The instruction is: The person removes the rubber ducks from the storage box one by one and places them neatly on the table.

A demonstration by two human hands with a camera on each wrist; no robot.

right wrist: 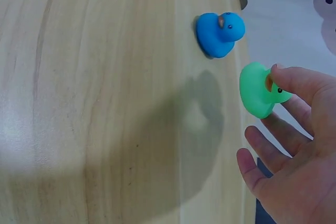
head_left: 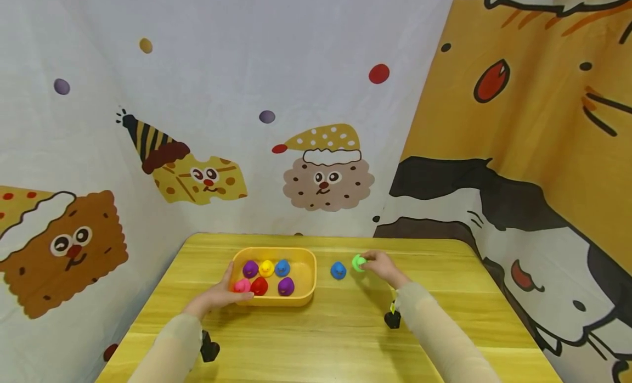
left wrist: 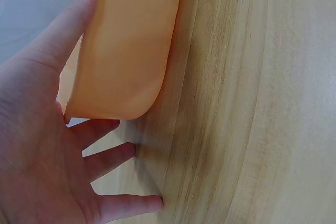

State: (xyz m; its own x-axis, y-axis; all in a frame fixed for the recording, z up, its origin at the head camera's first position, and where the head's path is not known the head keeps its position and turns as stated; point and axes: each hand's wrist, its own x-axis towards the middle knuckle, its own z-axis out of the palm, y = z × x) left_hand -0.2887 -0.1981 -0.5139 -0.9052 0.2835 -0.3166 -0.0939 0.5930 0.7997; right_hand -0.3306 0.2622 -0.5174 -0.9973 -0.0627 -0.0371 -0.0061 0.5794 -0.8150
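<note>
While the left hand (head_left: 217, 294), head view, spanned a corner of the orange tray (head_left: 296, 302) (six ducks (head_left: 266, 269) inside), apparently steadying it, the right hand (head_left: 385, 266) pinched a green duck (head_left: 357, 264) near a blue duck (head_left: 338, 270). Left wrist: thumb met rim, fingers splayed nearly straight. Right wrist: thumb touched the green duck's head, spare fingers loose; a light hold, I judged.

R grip (head_left: 382, 265) hides pt. of green duck (head_left: 358, 262); tray (left wrist: 128, 40) cut off up top, L-wrist view.
</note>
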